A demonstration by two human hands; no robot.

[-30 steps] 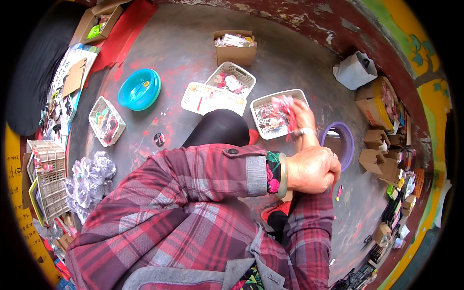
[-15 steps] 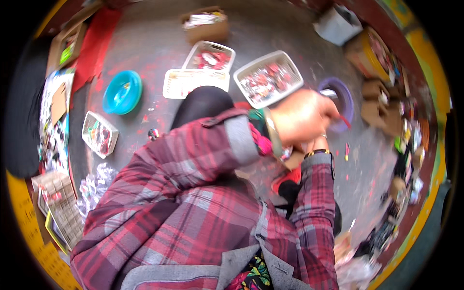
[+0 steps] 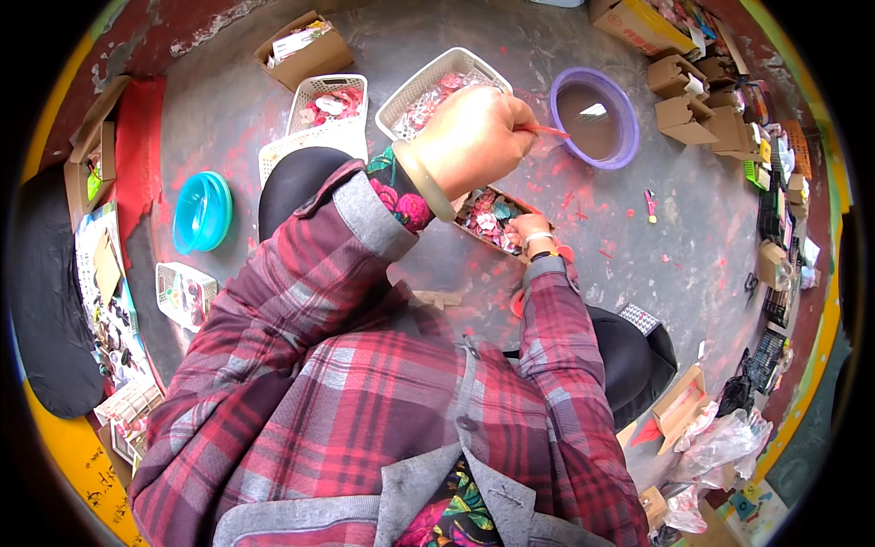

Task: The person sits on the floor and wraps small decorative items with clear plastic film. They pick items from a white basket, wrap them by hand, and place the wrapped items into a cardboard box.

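Observation:
My left hand [image 3: 483, 137], with a pale bangle at its wrist, is raised over the floor. Its thumb and fingers pinch a thin red stick [image 3: 549, 132] that points toward the purple basin [image 3: 635, 137]. Below and to the right, my right hand [image 3: 529, 230] is at the right end of a small cardboard box [image 3: 474, 239]. Many small red, white and greenish pieces [image 3: 488, 215] fill this box. The right hand's fingers curl down among the pieces; what they grip is too small to make out.
White plastic baskets [image 3: 392, 114] of red and silvery pieces stand ahead. A teal basin [image 3: 219, 211] and another white basket [image 3: 164, 294] are at the left. Cardboard boxes [image 3: 685, 118] line the right side. Clear plastic bags [image 3: 729, 447] lie at the lower right.
My left hand has moved up and left, away from my right hand, still with the red stick. The box of pieces now shows more fully. The whole view has shifted.

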